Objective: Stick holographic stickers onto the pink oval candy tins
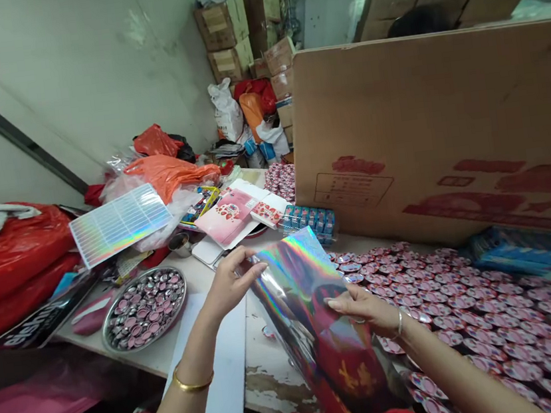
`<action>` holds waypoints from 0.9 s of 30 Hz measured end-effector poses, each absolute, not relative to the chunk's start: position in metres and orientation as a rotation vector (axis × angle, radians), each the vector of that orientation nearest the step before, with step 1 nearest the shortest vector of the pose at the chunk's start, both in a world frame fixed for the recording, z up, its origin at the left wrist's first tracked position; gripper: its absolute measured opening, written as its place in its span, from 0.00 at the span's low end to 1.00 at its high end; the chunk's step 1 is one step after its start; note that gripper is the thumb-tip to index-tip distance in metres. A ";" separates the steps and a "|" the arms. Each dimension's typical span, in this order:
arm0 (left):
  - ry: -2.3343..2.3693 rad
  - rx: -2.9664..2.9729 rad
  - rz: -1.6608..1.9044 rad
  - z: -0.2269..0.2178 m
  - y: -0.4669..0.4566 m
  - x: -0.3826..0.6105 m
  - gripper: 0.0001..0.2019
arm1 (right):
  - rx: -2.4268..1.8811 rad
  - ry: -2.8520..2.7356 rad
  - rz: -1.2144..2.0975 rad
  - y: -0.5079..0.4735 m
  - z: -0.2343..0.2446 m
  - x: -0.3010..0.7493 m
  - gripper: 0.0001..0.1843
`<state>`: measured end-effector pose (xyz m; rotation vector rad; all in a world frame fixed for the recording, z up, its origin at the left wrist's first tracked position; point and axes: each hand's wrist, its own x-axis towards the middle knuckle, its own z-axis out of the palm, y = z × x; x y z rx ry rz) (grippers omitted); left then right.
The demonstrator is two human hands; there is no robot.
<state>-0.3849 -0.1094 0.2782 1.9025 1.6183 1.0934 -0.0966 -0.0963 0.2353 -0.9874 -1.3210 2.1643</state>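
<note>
left hand (234, 278): grip clamped on shiny sheet (314, 316), far-left corner | right hand (363, 306): clamped on right edge

head-worn view, facing forward and down, close over table (260, 359)

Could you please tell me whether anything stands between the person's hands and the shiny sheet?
Nothing visible does: the left hand holds the shiny sheet at its upper-left corner, and the right hand at its right edge. The cardboard box stands beyond, and the pink pieces lie mostly to the right; neither comes between.
</note>
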 end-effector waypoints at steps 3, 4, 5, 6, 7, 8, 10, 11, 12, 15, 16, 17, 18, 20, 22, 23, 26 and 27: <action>1.604 1.856 1.076 0.282 -0.105 -0.372 0.14 | -0.987 -1.168 2.199 -0.098 0.234 -0.087 0.26; 1.608 1.841 1.083 0.283 -0.103 -0.369 0.14 | -0.991 -1.138 2.211 -0.098 0.233 -0.083 0.28; 1.617 1.816 1.107 0.284 -0.101 -0.367 0.13 | -0.996 -1.128 2.228 -0.097 0.231 -0.077 0.28; 1.626 1.774 1.146 0.284 -0.099 -0.366 0.13 | -1.007 -1.136 2.241 -0.095 0.230 -0.070 0.28; 1.632 1.711 1.197 0.284 -0.098 -0.366 0.13 | -1.027 -1.161 2.249 -0.093 0.227 -0.061 0.28; 1.632 1.629 1.253 0.284 -0.097 -0.368 0.13 | -1.058 -1.202 2.254 -0.091 0.224 -0.050 0.27; 1.619 1.439 1.355 0.279 -0.096 -0.373 0.15 | -1.140 -1.326 2.240 -0.086 0.217 -0.029 0.22; 1.618 1.354 1.399 0.275 -0.097 -0.377 0.15 | -1.178 -1.380 2.213 -0.084 0.214 -0.019 0.20; 1.626 1.284 1.443 0.268 -0.098 -0.382 0.16 | -1.206 -1.411 2.173 -0.082 0.212 -0.010 0.18; 1.698 1.156 1.536 0.237 -0.104 -0.390 0.17 | -1.213 -1.309 1.973 -0.076 0.219 0.006 0.19; 1.756 1.149 1.532 0.227 -0.105 -0.389 0.17 | -1.193 -1.240 1.902 -0.074 0.226 0.008 0.20; 1.844 1.176 1.503 0.219 -0.106 -0.386 0.18 | -1.165 -1.188 1.843 -0.071 0.235 0.008 0.22; 1.964 1.250 1.463 0.214 -0.106 -0.380 0.19 | -1.141 -1.173 1.792 -0.068 0.246 0.008 0.23; 2.143 1.512 1.391 0.218 -0.104 -0.358 0.27 | -1.089 -1.232 1.746 -0.061 0.272 0.004 0.24; 2.020 1.819 1.375 0.242 -0.103 -0.325 0.32 | -1.030 -1.391 1.791 -0.054 0.300 -0.002 0.22; 1.830 1.949 1.344 0.258 -0.102 -0.305 0.30 | -0.985 -1.494 1.828 -0.050 0.313 -0.005 0.21; 1.351 2.140 1.186 0.306 -0.099 -0.252 0.27 | -0.825 -1.783 1.879 -0.043 0.342 -0.012 0.20; 1.262 2.115 1.138 0.316 -0.097 -0.240 0.24 | -0.796 -1.848 1.864 -0.041 0.348 -0.013 0.20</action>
